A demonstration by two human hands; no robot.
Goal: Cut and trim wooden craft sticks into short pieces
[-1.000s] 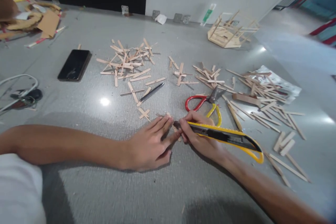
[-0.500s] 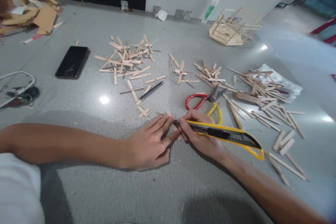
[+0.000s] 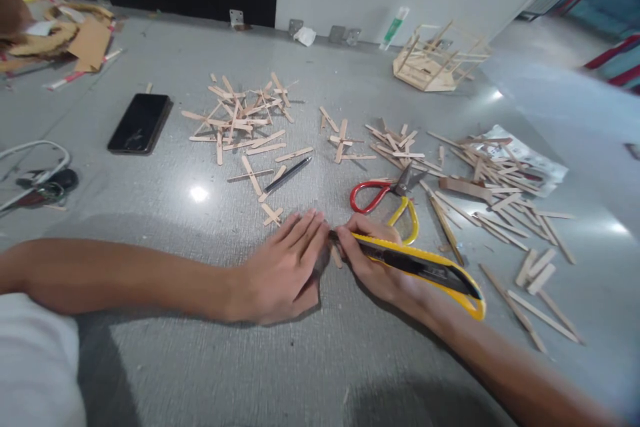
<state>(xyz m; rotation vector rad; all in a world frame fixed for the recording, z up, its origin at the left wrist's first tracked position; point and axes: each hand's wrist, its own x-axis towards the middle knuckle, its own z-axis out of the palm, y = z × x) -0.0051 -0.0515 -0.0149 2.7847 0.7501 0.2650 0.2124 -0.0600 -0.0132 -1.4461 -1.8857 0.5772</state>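
Observation:
My left hand (image 3: 283, 267) lies flat on the grey floor, fingers stretched out and pressing down on a small wooden stick (image 3: 336, 256) that is mostly hidden beneath them. My right hand (image 3: 373, 260) is closed round a yellow utility knife (image 3: 425, 268), its tip set against the stick right beside my left fingertips. Red and yellow scissors (image 3: 387, 195) lie just beyond my right hand.
Piles of wooden sticks lie at centre (image 3: 243, 121) and right (image 3: 500, 193). A black pen (image 3: 287, 175) and a black phone (image 3: 139, 123) lie to the left, cables (image 3: 35, 177) at far left. A stick frame model (image 3: 433, 57) stands by the wall. Cardboard scraps (image 3: 75, 40) sit at the back left.
My right hand and the knife have drawn slightly left and nearer to me. My left fingers have closed together over the stick.

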